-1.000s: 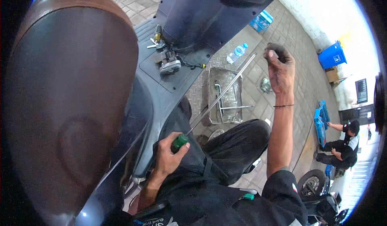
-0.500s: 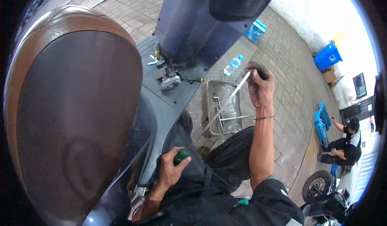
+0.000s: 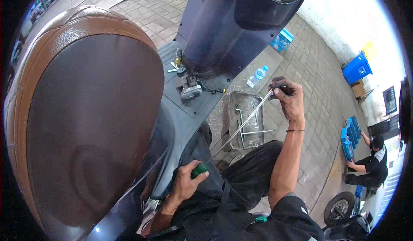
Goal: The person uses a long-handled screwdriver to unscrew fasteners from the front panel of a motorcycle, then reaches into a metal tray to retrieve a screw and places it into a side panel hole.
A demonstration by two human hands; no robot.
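Note:
My left hand [image 3: 185, 184] is closed around the green handle [image 3: 200, 171] of a long, thin screwdriver [image 3: 239, 128]. Its metal shaft slants up and away to my right hand [image 3: 289, 97], whose smudged fingers pinch the far end. The exact tip is hidden between those fingers. To the left of both hands is a scooter's brown and black seat [image 3: 92, 112]. On the grey footboard [image 3: 170, 105] lies a metal engine part with a short cable, probably a throttle body [image 3: 190, 87]. Beside it is a small tool with a yellowish handle [image 3: 178, 58].
A metal tray [image 3: 232, 143] with several wrenches lies on the ground beyond my knee, near a water bottle [image 3: 258, 75]. A blue box [image 3: 282, 39] stands past the scooter. At right, a person [image 3: 373, 161] crouches by a blue toolbox [image 3: 349, 137], near a wheel [image 3: 340, 208].
The whole scene has shifted slightly right and down in the picture. Both hands keep the same hold on the screwdriver. The crouching person's lower hand has moved to the blue toolbox.

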